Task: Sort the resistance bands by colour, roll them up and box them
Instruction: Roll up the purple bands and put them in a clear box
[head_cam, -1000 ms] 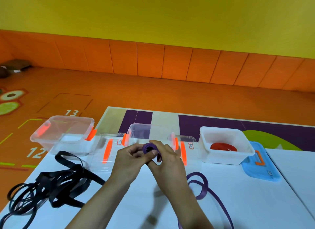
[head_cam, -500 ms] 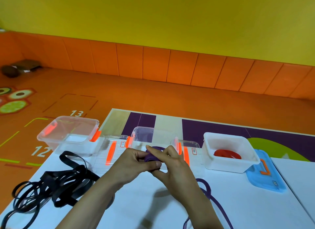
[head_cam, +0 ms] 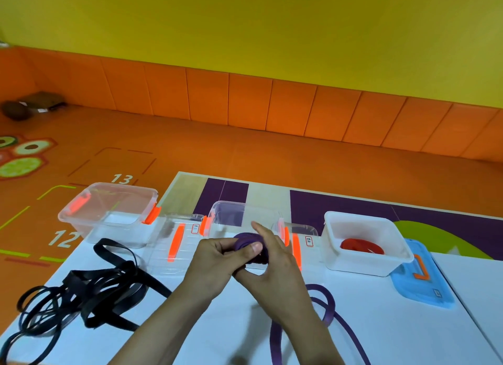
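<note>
Three boxes line the white counter [head_cam: 381, 324]: left clear box [head_cam: 109, 217], middle clear box [head_cam: 231, 215], and white box [head_cam: 353, 264] holding one red roll [head_cam: 362, 247]. Black bands [head_cam: 95, 288] lie tangled at left (count unclear). Orange floor [head_cam: 245, 152], yellow wall [head_cam: 245, 24]. Left hand [head_cam: 215, 261] and right hand [head_cam: 275, 272] meet mid-counter, each grip curled round the coiled purple band [head_cam: 246, 241].

Purple band [head_cam: 246, 239] part-coiled, tail trailing loose toward the near edge; black bands [head_cam: 103, 288] tangled in a heap at left — red band [head_cam: 362, 247] coiled inside white box [head_cam: 359, 265].
</note>
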